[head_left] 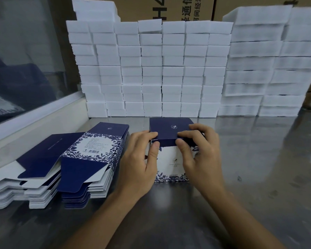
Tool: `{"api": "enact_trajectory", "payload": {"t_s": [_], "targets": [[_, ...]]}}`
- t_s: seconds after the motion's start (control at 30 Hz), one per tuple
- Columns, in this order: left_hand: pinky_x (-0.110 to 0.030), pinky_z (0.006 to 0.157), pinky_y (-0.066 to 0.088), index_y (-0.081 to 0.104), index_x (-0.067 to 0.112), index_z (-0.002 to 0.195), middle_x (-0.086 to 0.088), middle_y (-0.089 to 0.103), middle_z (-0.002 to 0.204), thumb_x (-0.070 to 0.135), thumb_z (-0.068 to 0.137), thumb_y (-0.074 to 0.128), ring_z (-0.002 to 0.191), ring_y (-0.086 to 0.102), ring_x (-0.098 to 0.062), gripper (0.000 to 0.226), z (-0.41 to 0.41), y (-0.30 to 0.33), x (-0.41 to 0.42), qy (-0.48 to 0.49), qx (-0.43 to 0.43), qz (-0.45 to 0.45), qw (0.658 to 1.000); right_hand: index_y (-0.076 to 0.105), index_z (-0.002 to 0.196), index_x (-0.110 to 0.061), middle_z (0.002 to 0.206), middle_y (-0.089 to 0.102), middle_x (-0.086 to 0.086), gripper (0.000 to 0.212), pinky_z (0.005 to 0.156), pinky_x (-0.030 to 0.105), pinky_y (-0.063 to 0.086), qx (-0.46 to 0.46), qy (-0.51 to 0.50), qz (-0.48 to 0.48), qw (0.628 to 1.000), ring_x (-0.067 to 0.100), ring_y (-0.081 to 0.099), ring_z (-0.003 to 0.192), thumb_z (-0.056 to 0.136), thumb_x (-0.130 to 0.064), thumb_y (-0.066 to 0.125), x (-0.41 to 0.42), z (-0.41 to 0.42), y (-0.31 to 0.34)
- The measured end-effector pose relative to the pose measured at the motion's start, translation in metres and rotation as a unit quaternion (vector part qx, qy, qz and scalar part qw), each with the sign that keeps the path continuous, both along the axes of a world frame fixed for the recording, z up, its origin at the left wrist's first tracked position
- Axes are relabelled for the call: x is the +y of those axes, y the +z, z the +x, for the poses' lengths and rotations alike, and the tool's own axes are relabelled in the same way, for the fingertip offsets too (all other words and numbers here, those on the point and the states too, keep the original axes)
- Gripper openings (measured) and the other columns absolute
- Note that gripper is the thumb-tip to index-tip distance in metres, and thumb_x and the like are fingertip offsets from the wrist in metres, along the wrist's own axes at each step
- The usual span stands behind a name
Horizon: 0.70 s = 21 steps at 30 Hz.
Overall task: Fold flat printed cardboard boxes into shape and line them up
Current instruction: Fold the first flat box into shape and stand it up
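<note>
So there's one folded box [171, 155] standing upright on the steel counter [258, 159], pretty much dead centre, just in front of a big wall of white foam blocks [151, 69]. Its navy lid flap is down flat on top, so can't see whether there's anything inside. The front face is white with blue leaf print along the bottom.

Both hands are on it. The left hand [142, 159] has its fingers curled over the near left corner of the lid, thumb pressed against the front panel. The right hand [197, 150] does the same on the right side, fingers hooked over the top edge, thumb on the lid's front lip. Both grips are closed snug around the box.

To the left, a stack of flat boxes [90, 159] lies on the counter, with a second, messier pile [22, 177] beside it.
</note>
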<state>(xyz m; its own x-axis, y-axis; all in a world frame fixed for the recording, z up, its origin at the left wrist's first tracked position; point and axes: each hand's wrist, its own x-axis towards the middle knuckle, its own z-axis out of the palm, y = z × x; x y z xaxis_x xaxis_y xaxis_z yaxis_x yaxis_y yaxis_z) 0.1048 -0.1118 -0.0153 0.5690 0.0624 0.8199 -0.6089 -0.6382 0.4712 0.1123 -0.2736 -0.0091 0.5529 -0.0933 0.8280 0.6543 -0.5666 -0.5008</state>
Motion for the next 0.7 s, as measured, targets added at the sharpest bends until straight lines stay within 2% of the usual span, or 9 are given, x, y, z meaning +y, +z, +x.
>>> {"api": "enact_trajectory", "payload": {"t_s": [0.07, 0.13, 0.23, 0.37, 0.4, 0.5, 0.57, 0.63, 0.7], "targets": [[-0.005, 0.085, 0.038, 0.060, 0.018, 0.119, 0.005, 0.056, 0.116, 0.036, 0.099, 0.043, 0.109, 0.056, -0.011, 0.032, 0.001, 0.000, 0.001, 0.001, 0.003, -0.001, 1.000, 0.073, 0.100, -0.015, 0.120, 0.051, -0.001, 0.013, 0.090, 0.014, 0.045, 0.014, 0.021, 0.015, 1.000, 0.020, 0.051, 0.114, 0.091, -0.022, 0.066, -0.001, -0.001, 0.002], [-0.005, 0.085, 0.038, 0.059, 0.019, 0.119, 0.007, 0.055, 0.116, 0.036, 0.099, 0.043, 0.108, 0.055, -0.009, 0.031, 0.001, -0.001, 0.002, 0.001, 0.007, -0.001, 1.000, 0.072, 0.100, -0.016, 0.121, 0.051, -0.001, 0.009, 0.091, 0.008, 0.041, 0.024, 0.031, 0.031, 0.999, 0.017, 0.052, 0.115, 0.092, -0.016, 0.069, -0.002, -0.001, 0.003], [-0.004, 0.085, 0.036, 0.058, 0.019, 0.119, 0.009, 0.052, 0.114, 0.036, 0.099, 0.042, 0.104, 0.053, -0.006, 0.030, 0.002, -0.001, 0.003, 0.002, 0.006, -0.003, 1.000, 0.067, 0.106, -0.014, 0.122, 0.053, 0.001, 0.014, 0.091, 0.013, 0.044, 0.015, 0.033, 0.063, 0.997, 0.009, 0.056, 0.112, 0.094, -0.008, 0.065, -0.002, -0.001, 0.001], [0.000, 0.080, 0.036, 0.058, 0.021, 0.119, 0.013, 0.048, 0.113, 0.034, 0.097, 0.047, 0.100, 0.052, -0.002, 0.028, 0.003, -0.001, 0.006, 0.005, 0.019, -0.011, 1.000, 0.058, 0.103, -0.035, 0.113, 0.063, -0.005, 0.024, 0.078, 0.031, 0.054, 0.096, 0.060, 0.157, 0.981, 0.009, 0.061, 0.103, 0.099, -0.011, 0.057, -0.003, 0.001, 0.002], [0.000, 0.080, 0.035, 0.057, 0.022, 0.120, 0.014, 0.048, 0.113, 0.035, 0.097, 0.048, 0.100, 0.052, -0.002, 0.028, 0.003, -0.002, 0.007, 0.008, 0.022, -0.009, 1.000, 0.058, 0.101, -0.037, 0.109, 0.066, -0.006, 0.026, 0.074, 0.031, 0.054, 0.114, 0.068, 0.170, 0.977, 0.008, 0.063, 0.099, 0.100, -0.011, 0.055, -0.004, 0.002, 0.002], [-0.003, 0.086, 0.034, 0.057, 0.021, 0.122, 0.011, 0.049, 0.114, 0.035, 0.096, 0.049, 0.102, 0.051, -0.002, 0.030, 0.003, -0.003, 0.005, 0.007, 0.021, -0.010, 1.000, 0.062, 0.097, -0.032, 0.106, 0.067, -0.001, 0.026, 0.067, 0.014, 0.048, 0.100, 0.043, 0.152, 0.982, 0.003, 0.063, 0.091, 0.099, -0.007, 0.056, -0.009, 0.004, 0.003], [-0.007, 0.090, 0.035, 0.054, 0.023, 0.128, 0.011, 0.051, 0.116, 0.034, 0.096, 0.050, 0.106, 0.049, 0.001, 0.034, 0.003, -0.006, 0.003, 0.007, 0.027, -0.009, 1.000, 0.065, 0.101, -0.026, 0.106, 0.064, 0.000, 0.023, 0.069, 0.015, 0.047, 0.075, 0.010, 0.128, 0.989, 0.003, 0.061, 0.090, 0.098, -0.005, 0.057, -0.009, 0.004, 0.002], [-0.017, 0.095, 0.042, 0.045, 0.030, 0.139, 0.026, 0.046, 0.122, 0.035, 0.095, 0.052, 0.114, 0.046, 0.006, 0.044, 0.002, -0.012, 0.002, -0.007, 0.050, -0.006, 0.999, 0.067, 0.111, -0.020, 0.110, 0.058, -0.002, 0.021, 0.076, 0.022, 0.049, 0.063, -0.024, 0.096, 0.993, 0.004, 0.058, 0.093, 0.098, -0.006, 0.058, -0.007, 0.004, -0.002], [-0.030, 0.096, 0.050, 0.032, 0.039, 0.149, 0.038, 0.037, 0.134, 0.036, 0.094, 0.054, 0.126, 0.043, 0.007, 0.059, 0.000, -0.016, -0.002, -0.055, 0.092, -0.016, 0.994, 0.062, 0.127, -0.021, 0.119, 0.053, -0.003, 0.032, 0.083, 0.013, 0.046, 0.086, -0.030, 0.065, 0.994, -0.001, 0.054, 0.099, 0.097, -0.013, 0.061, -0.006, 0.004, -0.007]]}}
